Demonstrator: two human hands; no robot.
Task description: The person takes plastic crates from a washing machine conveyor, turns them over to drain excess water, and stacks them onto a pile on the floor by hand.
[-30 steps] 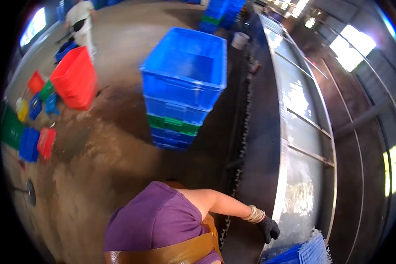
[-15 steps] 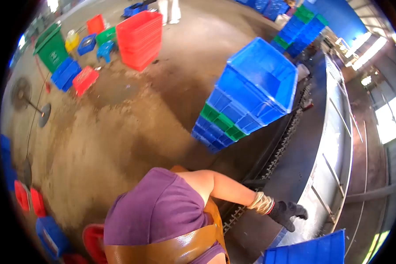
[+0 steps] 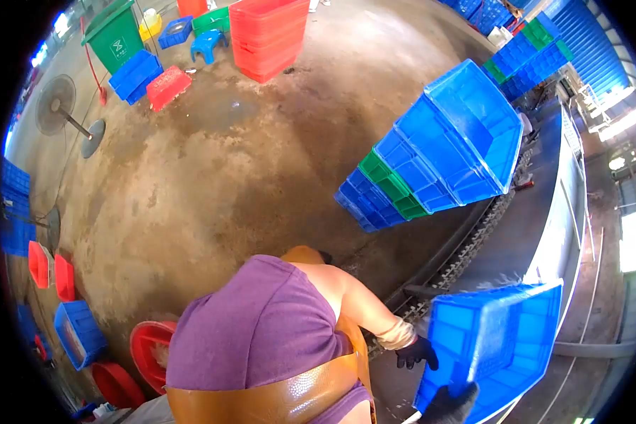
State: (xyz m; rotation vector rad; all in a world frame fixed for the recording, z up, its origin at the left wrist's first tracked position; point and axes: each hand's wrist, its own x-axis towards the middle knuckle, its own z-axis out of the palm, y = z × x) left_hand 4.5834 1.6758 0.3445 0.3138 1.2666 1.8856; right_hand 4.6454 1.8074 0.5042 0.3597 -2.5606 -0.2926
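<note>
A blue crate (image 3: 502, 353) tilts at the lower right, with its hollow inside in view. By its left side is my left hand (image 3: 417, 353), in a dark glove, fingers spread and pointing down; whether it touches the crate I cannot tell. My right hand (image 3: 451, 405), also dark-gloved, reaches up from the bottom edge and grips the crate's near rim. Behind the crate runs a long metal trough (image 3: 555, 219). My purple sleeve and torso (image 3: 254, 325) and a brown apron (image 3: 275, 392) fill the lower middle.
A stack of blue and green crates (image 3: 431, 162) stands beside the trough, near a toothed chain (image 3: 473, 247). Red tubs (image 3: 267, 42), a green bin (image 3: 113, 35) and a fan (image 3: 56, 104) are farther off. Red basins (image 3: 148, 350) lie at lower left.
The view has swung, so the crate stack sits farther right. The blue crate has risen into view from the bottom. My left hand has come off the trough to the crate's side; my right hand has appeared.
</note>
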